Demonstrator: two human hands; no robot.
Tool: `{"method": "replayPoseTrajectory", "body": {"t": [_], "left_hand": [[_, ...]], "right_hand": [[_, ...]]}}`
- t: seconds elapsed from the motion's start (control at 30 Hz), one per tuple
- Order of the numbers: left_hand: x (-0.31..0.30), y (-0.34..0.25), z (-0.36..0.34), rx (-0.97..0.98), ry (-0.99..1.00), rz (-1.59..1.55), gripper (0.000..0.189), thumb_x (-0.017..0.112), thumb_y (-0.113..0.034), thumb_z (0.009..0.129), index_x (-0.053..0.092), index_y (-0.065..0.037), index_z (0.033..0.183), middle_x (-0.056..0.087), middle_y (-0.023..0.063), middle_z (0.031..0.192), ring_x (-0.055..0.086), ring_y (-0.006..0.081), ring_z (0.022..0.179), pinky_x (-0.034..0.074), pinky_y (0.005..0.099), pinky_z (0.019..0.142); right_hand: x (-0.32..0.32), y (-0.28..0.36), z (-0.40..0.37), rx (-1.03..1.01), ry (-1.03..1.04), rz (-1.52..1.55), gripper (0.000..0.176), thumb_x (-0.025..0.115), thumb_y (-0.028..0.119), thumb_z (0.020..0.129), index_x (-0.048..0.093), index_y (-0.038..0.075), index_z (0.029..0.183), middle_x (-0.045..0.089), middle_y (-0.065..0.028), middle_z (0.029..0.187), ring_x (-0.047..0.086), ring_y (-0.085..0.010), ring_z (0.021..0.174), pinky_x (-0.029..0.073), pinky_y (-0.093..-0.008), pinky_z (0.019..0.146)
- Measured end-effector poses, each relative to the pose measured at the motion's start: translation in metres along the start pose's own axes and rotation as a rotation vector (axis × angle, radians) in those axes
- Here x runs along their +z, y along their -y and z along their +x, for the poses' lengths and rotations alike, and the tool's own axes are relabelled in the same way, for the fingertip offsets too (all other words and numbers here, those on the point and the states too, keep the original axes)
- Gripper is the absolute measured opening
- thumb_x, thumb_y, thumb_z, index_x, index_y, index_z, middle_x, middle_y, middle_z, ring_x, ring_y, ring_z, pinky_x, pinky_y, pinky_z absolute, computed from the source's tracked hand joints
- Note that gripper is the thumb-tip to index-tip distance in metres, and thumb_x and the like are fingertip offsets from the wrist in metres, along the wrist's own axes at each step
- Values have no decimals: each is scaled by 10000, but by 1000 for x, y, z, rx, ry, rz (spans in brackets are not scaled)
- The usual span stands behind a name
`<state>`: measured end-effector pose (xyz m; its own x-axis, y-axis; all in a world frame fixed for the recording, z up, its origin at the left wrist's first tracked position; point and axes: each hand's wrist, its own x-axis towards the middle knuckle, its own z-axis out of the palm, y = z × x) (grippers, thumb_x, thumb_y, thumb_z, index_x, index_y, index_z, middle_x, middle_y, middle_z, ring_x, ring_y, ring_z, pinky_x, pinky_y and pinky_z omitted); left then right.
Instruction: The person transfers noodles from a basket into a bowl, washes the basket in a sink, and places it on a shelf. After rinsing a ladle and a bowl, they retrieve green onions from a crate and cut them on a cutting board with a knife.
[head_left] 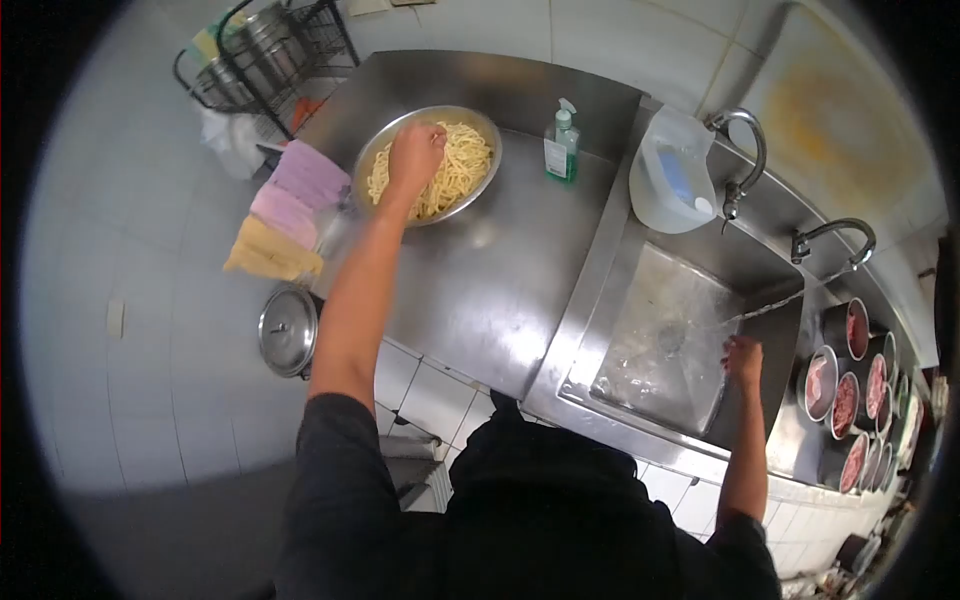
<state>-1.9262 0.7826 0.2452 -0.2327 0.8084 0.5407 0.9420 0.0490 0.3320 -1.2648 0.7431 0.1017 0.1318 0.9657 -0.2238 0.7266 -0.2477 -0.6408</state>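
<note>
My left hand (417, 158) is over a large metal bowl (492, 190) of pale noodle-like strips (462, 165), its fingers bent together at the strips; what they hold, if anything, is hidden. My right hand (742, 358) hangs over the right side of the steel sink (655, 330), fingers curled, near a stream of water (775, 306) running from the right faucet (838, 232). Whatever may be in its fingers is too small to tell.
A green soap bottle (562, 150) stands right of the bowl. A white plastic container (665, 190) sits at the sink's back edge, beside another faucet (745, 150). Cups of meat (845, 405) stand right. Cloths (290, 205), a lidded pot (288, 330) and a wire rack (270, 75) are left.
</note>
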Motion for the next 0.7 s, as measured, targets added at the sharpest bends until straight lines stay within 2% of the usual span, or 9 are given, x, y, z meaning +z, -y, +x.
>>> {"method": "replayPoseTrajectory", "body": {"t": [0.03,0.17,0.23,0.27,0.3,0.37,0.5,0.57,0.7], "left_hand": [[13,16,19,29,105,1,189,647,-182,794,717,-57,919,653,202,935,608,369,931,484,451,834],[54,48,57,14,317,79,216,679,-143,747,720,-47,936,663,207,941,629,339,939,488,418,833],[75,62,69,5,522,162,243,674,-148,718,722,-51,936,665,205,990,624,348,975,486,422,860],[69,55,73,58,643,194,249,589,-135,766,695,-17,957,644,236,1063,606,365,1037,485,456,885],[71,51,76,71,656,185,249,589,-135,766,695,-17,957,644,236,1063,606,365,1037,485,456,885],[74,48,78,-25,711,270,298,598,-136,760,675,-25,1026,627,246,1117,606,378,1041,481,454,900],[74,44,82,21,724,329,314,604,-143,769,661,-22,1053,620,249,1135,606,381,1052,478,455,909],[74,39,78,-51,677,357,297,614,-157,778,663,-20,1037,625,242,1129,603,364,1073,475,453,916],[77,45,76,2,540,343,276,620,-153,777,672,-20,1013,652,235,1057,621,371,1029,495,445,887]], "right_hand": [[9,18,-25,64,-16,83,293,654,94,782,674,-48,1037,691,-169,759,662,-168,571,511,-308,530],[34,57,-80,110,-50,215,305,637,71,801,658,-48,1081,692,-146,752,653,-161,585,499,-276,532],[42,78,-94,9,-21,145,330,633,86,819,637,-52,1119,692,-136,769,643,-147,603,499,-265,556],[46,91,-100,27,-37,137,330,633,86,819,637,-52,1119,692,-136,769,643,-147,603,499,-265,556],[50,106,-107,30,-26,190,336,631,85,821,631,-54,1126,694,-131,782,639,-140,619,498,-262,572],[63,121,-116,57,-11,260,341,629,85,823,626,-56,1133,696,-127,795,634,-133,635,498,-259,587],[83,130,-129,94,-6,347,355,643,75,823,613,-56,1151,693,-108,799,622,-123,664,491,-259,614],[94,131,-132,80,-8,341,343,645,80,829,619,-48,1146,691,-104,796,626,-123,666,490,-258,611],[103,145,-138,108,-19,385,332,644,80,817,628,-62,1117,691,-95,778,616,-119,657,488,-252,616]]}}
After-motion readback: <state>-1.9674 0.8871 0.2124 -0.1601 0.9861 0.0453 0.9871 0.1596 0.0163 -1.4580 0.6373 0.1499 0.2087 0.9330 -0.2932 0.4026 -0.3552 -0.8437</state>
